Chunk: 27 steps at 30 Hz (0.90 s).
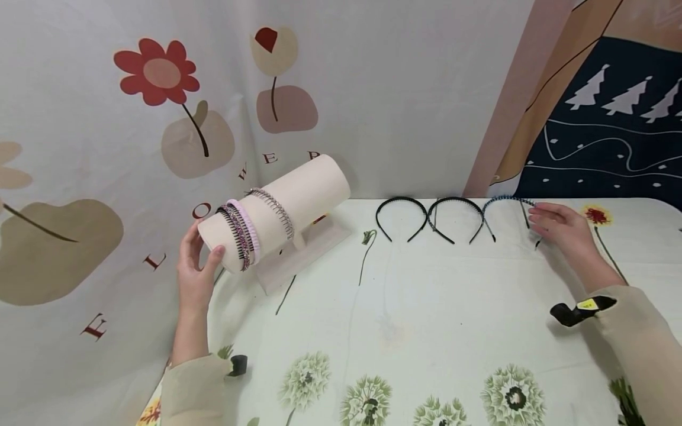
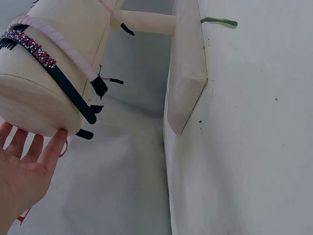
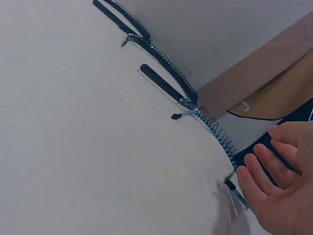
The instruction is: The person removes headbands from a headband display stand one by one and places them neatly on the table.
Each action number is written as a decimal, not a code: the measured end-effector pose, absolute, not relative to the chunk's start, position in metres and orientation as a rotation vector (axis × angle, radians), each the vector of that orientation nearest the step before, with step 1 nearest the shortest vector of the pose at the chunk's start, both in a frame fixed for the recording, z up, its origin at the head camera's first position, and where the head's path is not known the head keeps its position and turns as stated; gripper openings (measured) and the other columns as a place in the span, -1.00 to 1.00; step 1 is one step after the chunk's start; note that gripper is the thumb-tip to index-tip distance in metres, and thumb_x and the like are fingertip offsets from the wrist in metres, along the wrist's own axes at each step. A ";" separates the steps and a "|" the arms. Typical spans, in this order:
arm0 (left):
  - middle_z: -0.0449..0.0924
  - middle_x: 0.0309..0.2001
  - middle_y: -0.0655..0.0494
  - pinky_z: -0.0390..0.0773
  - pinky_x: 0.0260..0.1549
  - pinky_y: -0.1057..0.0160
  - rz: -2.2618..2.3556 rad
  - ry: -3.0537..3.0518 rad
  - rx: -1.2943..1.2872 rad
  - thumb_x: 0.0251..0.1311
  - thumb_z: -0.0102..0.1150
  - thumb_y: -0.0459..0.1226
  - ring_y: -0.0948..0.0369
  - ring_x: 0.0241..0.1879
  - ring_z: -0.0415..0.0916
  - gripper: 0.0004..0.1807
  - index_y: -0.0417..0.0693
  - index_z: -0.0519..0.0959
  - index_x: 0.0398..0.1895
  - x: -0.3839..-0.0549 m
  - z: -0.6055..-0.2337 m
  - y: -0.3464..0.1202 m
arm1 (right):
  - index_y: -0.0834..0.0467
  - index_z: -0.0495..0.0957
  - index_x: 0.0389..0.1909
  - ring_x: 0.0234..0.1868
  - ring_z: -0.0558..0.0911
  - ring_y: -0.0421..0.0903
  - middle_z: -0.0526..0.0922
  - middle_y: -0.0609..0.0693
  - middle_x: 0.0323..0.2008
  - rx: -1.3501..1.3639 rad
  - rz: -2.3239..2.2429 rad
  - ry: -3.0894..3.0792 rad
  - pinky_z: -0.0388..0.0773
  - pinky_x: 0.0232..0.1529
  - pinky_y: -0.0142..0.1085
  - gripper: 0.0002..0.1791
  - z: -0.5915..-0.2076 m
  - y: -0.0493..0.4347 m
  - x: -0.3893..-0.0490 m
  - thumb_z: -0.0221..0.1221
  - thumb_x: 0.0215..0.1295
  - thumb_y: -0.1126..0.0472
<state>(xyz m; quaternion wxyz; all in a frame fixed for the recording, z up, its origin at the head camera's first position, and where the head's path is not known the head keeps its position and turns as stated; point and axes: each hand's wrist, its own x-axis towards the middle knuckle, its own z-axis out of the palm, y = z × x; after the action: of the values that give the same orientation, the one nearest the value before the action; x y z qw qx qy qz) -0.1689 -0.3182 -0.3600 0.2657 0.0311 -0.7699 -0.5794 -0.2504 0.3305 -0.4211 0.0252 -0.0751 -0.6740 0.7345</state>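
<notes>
- Okay, left hand: thumb and fingers bent round the near end of the roll, holding it. Left wrist view shows fingertips along the end's rim; palm side visible, far side of the grip not.
- Right hand: fingers loosely curved, gripping nothing visible, right at the right side of the blue headband. Actual contact: can't tell. Hand hides part of that band; its two tips show.
- Headbands, 6 total: 3 on the roll, 3 on the table.
- On the roll, from the held end: beaded band, lilac band, touching or nearly; then toothed band, set apart toward the middle. Undersides hidden in head view; left wrist view shows dark tips below the roll and cuts off its upper part.
- On the table, one row near the back edge: left black band, middle black band, blue one rightmost. Neighbours meet at the sides; overlap or just touching, unclear. Left black band cut off in right wrist view.
- 1 post joins roll to 1 base; roll covers much of it from above.
- 2 sleeves, left and right, both cut by frame.
</notes>
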 end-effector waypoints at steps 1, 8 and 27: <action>0.26 0.47 0.17 0.26 0.43 0.31 -1.568 -2.078 0.083 0.28 0.18 -0.38 0.21 0.51 0.12 -0.29 0.10 0.25 0.49 -0.169 -0.360 -0.318 | 0.04 0.45 0.12 -0.26 0.68 -0.49 0.69 -0.41 -0.28 -0.215 2.282 -2.078 0.61 -0.26 -0.61 -0.67 -0.421 0.329 -0.250 0.17 0.38 0.32; 0.26 0.47 0.16 0.34 0.23 0.60 -1.576 -2.070 0.071 0.28 0.18 -0.39 0.20 0.50 0.13 -0.30 0.08 0.25 0.48 -0.170 -0.360 -0.319 | 0.04 0.41 0.23 -0.20 0.65 -0.53 0.64 -0.44 -0.20 -0.138 2.226 -2.186 0.59 -0.21 -0.63 -0.60 -0.420 0.318 -0.246 0.18 0.40 0.22; 0.26 0.47 0.18 0.16 0.50 0.14 -1.605 -2.051 0.063 0.27 0.18 -0.40 0.21 0.51 0.12 -0.29 0.09 0.26 0.48 -0.170 -0.361 -0.319 | -0.02 0.46 0.10 -0.16 0.65 -0.53 0.66 -0.47 -0.18 0.066 2.139 -2.337 0.61 -0.18 -0.59 -0.71 -0.416 0.287 -0.246 0.17 0.41 0.19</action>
<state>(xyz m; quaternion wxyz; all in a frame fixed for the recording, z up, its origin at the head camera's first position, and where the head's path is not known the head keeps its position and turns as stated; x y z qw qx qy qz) -0.1705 -0.3193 -0.3611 0.2652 0.0233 -0.7591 -0.5940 -0.2464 0.2866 -0.4158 -0.0139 0.0208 -0.7374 0.6750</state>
